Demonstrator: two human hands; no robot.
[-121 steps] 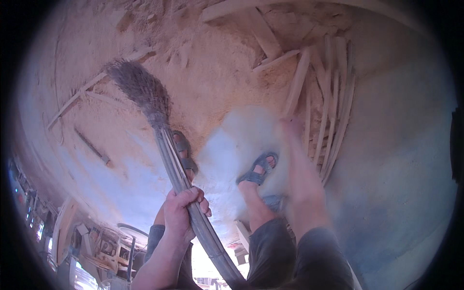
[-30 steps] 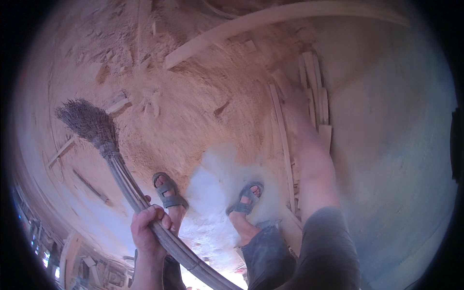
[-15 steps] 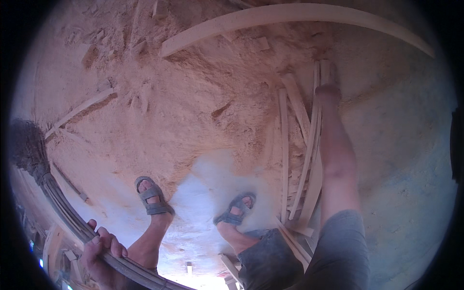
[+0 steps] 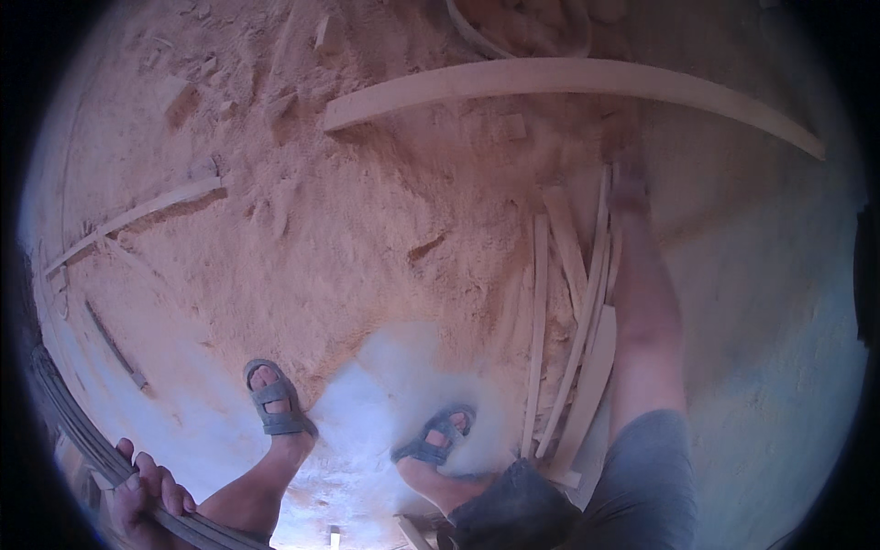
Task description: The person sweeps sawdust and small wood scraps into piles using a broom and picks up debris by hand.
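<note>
My left hand (image 4: 147,490) is closed around the handle of a stick broom (image 4: 84,433) at the lower left; the broom's bristly end is lost in the dark rim. My right arm stretches far forward, and my right hand (image 4: 629,188) is beside the upper ends of several thin wooden strips (image 4: 587,312). That hand is dark and blurred, so its fingers and any grip cannot be made out. The strips lie lengthwise along the left of my right forearm, on a floor thick with reddish sawdust (image 4: 339,247).
A long curved plank (image 4: 568,76) lies across the far side, with a round rimmed container (image 4: 522,32) beyond it. Another wood strip (image 4: 137,220) and a dark stick (image 4: 115,344) lie at left. My sandalled feet (image 4: 273,399) stand on smooth pale floor (image 4: 385,376).
The whole view has shifted, so the plank and strips appear lower and the round container shows. The broom has moved down and left, its bristles leaving clear view. My right arm remains outstretched.
</note>
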